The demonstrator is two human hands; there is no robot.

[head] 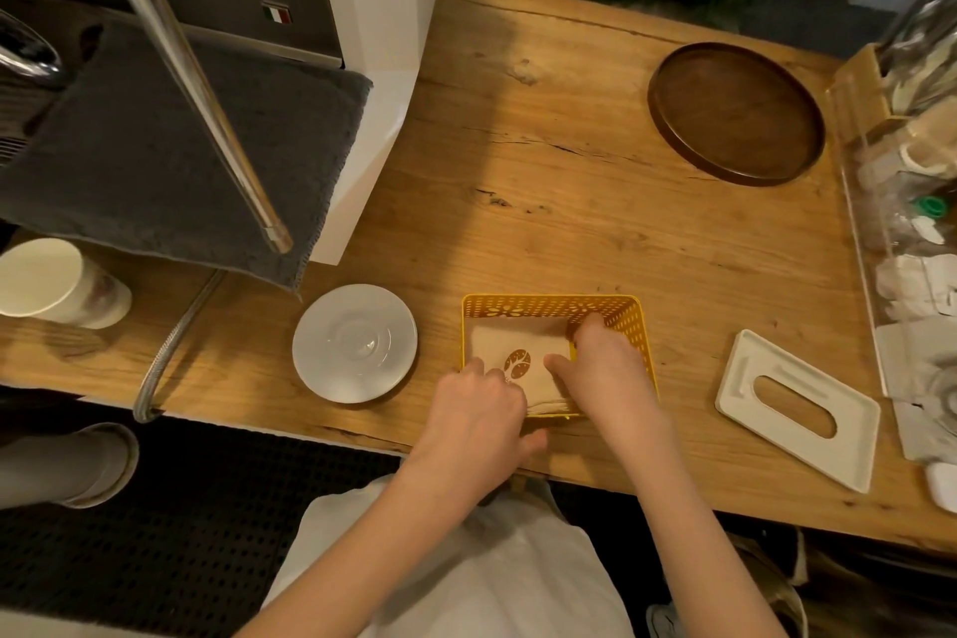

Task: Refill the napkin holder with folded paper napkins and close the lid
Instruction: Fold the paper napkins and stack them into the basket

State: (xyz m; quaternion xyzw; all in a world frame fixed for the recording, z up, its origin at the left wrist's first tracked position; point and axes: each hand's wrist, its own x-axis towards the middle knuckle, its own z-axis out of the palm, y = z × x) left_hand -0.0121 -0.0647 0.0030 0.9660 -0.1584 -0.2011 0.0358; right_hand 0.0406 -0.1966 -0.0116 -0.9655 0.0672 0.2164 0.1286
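Observation:
A yellow perforated napkin holder (549,308) stands open near the front edge of the wooden counter. Inside it lies a stack of beige folded napkins (505,345) with a brown tree logo on top. My left hand (479,412) grips the stack's near left corner, thumb below the holder's front rim. My right hand (600,363) reaches into the right side of the holder, its fingers curled over the stack's right edge and thumb lying on top. The white lid (745,409) with an oval slot lies flat on the counter to the right, apart from the holder.
A white saucer (354,342) sits left of the holder. A dark round wooden tray (735,111) lies at the back right. A clear organiser (911,244) lines the right edge. An espresso machine with a steam wand (207,119), grey cloth and paper cup (46,282) fill the left.

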